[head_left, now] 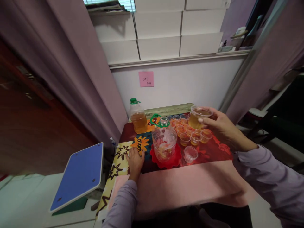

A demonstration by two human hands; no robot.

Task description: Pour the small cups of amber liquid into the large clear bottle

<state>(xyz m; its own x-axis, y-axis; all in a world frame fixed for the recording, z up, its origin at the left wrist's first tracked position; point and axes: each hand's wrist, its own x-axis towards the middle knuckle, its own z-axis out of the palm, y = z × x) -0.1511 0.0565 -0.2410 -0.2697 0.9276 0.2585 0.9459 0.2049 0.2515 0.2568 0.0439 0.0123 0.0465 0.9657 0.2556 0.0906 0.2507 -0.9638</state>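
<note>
Right hand (pixel 220 125) closed around a cup (pixel 199 116) of amber liquid, held above the small cups (pixel 190 133) (most filled). Left hand (pixel 135 160) flat, open, empty on the surface (pixel 166 183). Risk: tilting the full cup spills; sleeve could topple the jug (pixel 164 139).

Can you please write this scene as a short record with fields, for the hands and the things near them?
left hand: flat on the patterned tablecloth, holds nothing
right hand: holds a clear cup of amber liquid above the small cups
small cups: group on the table, most with amber liquid; one looks empty
open jug: on a red mat, nearly empty
capped bottle: about half full, amber
</note>
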